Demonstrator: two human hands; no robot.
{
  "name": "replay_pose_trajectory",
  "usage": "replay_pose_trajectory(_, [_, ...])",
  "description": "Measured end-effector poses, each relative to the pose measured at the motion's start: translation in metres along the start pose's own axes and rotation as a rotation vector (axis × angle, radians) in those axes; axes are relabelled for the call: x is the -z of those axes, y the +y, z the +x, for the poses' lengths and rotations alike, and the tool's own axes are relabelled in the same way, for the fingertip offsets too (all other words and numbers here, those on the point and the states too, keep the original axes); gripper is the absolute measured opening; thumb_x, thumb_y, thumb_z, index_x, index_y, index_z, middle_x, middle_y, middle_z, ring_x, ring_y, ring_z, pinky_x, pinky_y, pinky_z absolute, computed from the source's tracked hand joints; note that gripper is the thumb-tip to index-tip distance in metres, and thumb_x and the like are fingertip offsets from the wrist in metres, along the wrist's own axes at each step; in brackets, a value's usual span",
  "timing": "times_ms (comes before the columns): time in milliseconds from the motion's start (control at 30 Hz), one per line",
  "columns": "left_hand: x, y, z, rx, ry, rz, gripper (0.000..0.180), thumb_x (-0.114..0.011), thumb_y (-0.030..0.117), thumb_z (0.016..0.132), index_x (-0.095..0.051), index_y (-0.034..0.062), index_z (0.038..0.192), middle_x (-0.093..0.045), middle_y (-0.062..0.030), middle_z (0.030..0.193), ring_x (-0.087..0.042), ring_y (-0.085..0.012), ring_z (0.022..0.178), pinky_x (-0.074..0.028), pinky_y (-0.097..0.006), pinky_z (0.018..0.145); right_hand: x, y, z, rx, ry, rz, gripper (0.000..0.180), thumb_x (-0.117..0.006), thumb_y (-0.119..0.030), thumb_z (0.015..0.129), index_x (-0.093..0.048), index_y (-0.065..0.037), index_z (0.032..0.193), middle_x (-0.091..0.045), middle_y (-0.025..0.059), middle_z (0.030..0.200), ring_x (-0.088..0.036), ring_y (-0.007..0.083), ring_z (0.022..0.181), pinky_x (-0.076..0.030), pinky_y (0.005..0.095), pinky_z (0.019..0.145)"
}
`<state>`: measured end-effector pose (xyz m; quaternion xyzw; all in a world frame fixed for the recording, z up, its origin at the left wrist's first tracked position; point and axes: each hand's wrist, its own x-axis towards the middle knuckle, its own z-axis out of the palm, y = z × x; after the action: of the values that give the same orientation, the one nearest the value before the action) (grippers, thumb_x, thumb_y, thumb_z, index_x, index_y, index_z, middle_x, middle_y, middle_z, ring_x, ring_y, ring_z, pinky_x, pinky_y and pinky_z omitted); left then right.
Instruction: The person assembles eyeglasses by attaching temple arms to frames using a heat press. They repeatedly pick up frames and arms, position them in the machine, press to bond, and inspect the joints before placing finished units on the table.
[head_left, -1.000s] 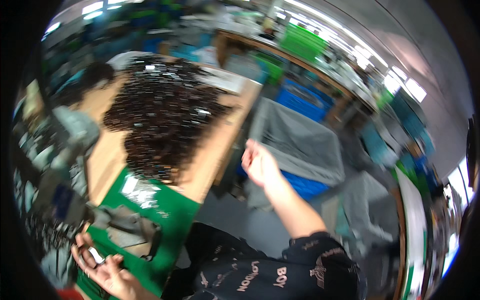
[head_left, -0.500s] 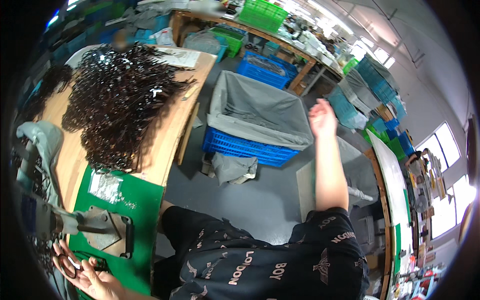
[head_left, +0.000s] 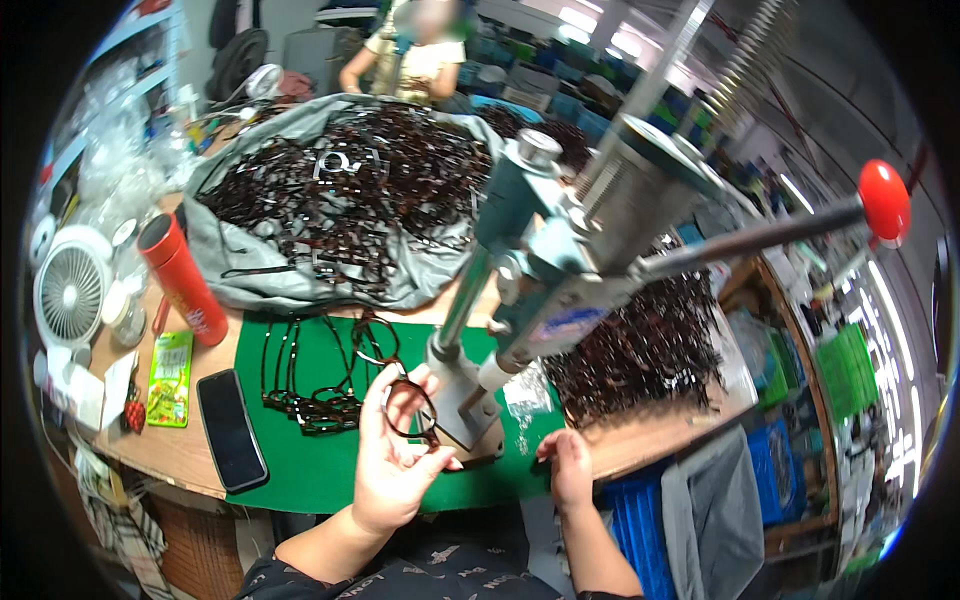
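Note:
My left hand (head_left: 392,475) is closed on a tortoiseshell eyeglass frame (head_left: 433,413), its thumb and fingers around one round rim. It holds the frame upright beside the base of a hand press (head_left: 465,425). Just right of the press, at the table's front edge, my right hand (head_left: 570,470) has loosely bent fingers, with nothing visible in them. Near it lies a small clear bag of tiny shiny parts (head_left: 527,392), some spilled on the green mat (head_left: 310,470). Several dark eyeglass frames (head_left: 318,412) stand together left of my left hand.
The press lever ends in a red knob (head_left: 885,203) reaching right. Dark slender pieces form one heap on grey cloth (head_left: 225,270) and another heap (head_left: 640,360) at right. Left are a phone (head_left: 232,430), red flask (head_left: 185,280) and fan (head_left: 72,290). A person (head_left: 415,60) sits opposite.
The view has swung left from the floor crates to the bench. My right arm, stretched out near a grey-lined blue crate before, is back at the table edge. My left hand still holds the eyeglass frame.

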<state>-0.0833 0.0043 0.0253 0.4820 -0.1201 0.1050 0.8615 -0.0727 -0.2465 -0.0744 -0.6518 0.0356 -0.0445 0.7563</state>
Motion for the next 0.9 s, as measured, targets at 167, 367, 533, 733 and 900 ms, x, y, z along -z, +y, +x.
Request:
replay_pose_trajectory(167, [-0.005,-0.003,0.005,0.008,-0.005,-0.021,0.086,-0.057,-0.014,0.073,-0.008,0.0076,0.140,-0.026,-0.0163,0.138,-0.028,-0.0248,0.129,-0.056,-0.029,0.071,-0.003,0.020,-0.004,0.081,0.007,-0.162,0.021,-0.047,-0.019,0.094,-0.054,-0.002,0.084,-0.057,0.0032,0.079,-0.054,0.0095,0.074,-0.043,0.0223,0.071])
replay_pose_trajectory(367, [-0.011,-0.005,0.012,0.009,-0.026,-0.023,0.084,-0.055,-0.018,0.072,-0.010,0.0073,0.139,-0.025,-0.0159,0.139,-0.027,-0.0253,0.130,-0.056,-0.030,0.071,-0.013,0.014,-0.011,0.142,-0.022,-0.200,0.018,-0.048,-0.013,0.093,-0.054,0.000,0.084,-0.058,0.0063,0.080,-0.055,0.0122,0.076,-0.044,0.0242,0.072])
replay_pose_trajectory(533, [-0.013,-0.004,0.014,0.023,-0.007,-0.026,0.085,-0.057,-0.015,0.072,-0.009,0.0074,0.139,-0.027,-0.0164,0.139,-0.028,-0.0266,0.130,-0.056,-0.031,0.071,-0.015,0.017,-0.011,0.170,-0.046,-0.144,0.016,-0.047,-0.010,0.093,-0.053,0.001,0.083,-0.058,0.0091,0.081,-0.056,0.0149,0.077,-0.045,0.0264,0.074])
replay_pose_trajectory(733, [-0.013,-0.004,0.014,0.028,-0.019,-0.037,0.084,-0.056,-0.016,0.073,-0.011,0.0073,0.139,-0.026,-0.0151,0.138,-0.028,-0.0259,0.130,-0.056,-0.031,0.072,-0.015,0.015,-0.012,0.223,-0.066,-0.165,0.015,-0.047,-0.007,0.092,-0.054,0.002,0.081,-0.059,0.0108,0.081,-0.057,0.0172,0.079,-0.046,0.0283,0.076])
replay_pose_trajectory(900, [-0.012,-0.004,0.013,0.021,-0.032,-0.049,0.083,-0.055,-0.017,0.073,-0.012,0.0070,0.139,-0.025,-0.0138,0.139,-0.027,-0.0250,0.130,-0.056,-0.031,0.073,-0.015,0.014,-0.013,0.233,-0.085,-0.202,0.016,-0.047,-0.006,0.091,-0.055,0.003,0.080,-0.061,0.0124,0.082,-0.058,0.0190,0.081,-0.046,0.0294,0.078])
